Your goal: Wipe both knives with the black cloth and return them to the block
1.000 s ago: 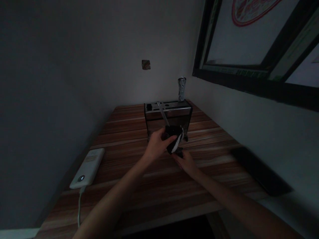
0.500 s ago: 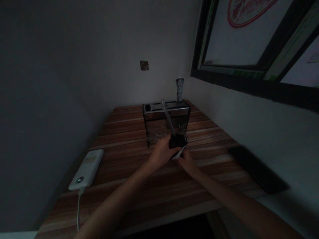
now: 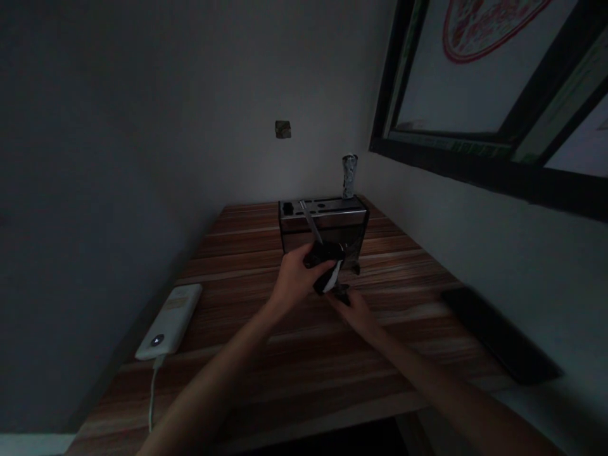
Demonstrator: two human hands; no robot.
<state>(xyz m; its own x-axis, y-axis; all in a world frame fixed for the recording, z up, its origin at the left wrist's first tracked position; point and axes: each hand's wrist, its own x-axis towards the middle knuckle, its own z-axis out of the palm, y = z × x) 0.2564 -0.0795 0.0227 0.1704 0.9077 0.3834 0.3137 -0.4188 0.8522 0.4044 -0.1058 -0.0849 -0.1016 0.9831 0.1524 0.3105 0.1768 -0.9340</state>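
My left hand (image 3: 295,277) is closed around a black bundle with a white strip (image 3: 325,259), which could be a cloth; its exact kind is unclear in the dim light. A long, thin metal blade (image 3: 311,221) sticks out of its far side, slanting up and left. My right hand (image 3: 360,311) grips the dark handle (image 3: 342,292) on the near side, seemingly of the same knife. Just beyond my hands stands a knife holder (image 3: 332,204) with a slotted metal top. From its back right corner rises a silver, patterned handle (image 3: 349,176).
A white power bank (image 3: 171,320) with a cable (image 3: 152,396) lies on the left of the wood-grain table (image 3: 232,253). Along the right wall rests a flat black object (image 3: 498,332). A dark frame (image 3: 475,171) hangs on that wall above.
The black bundle and my left hand have shifted up and left. Less blade shows beyond the bundle, and the dark handle has come into view by my right hand. The camera view shifted slightly.
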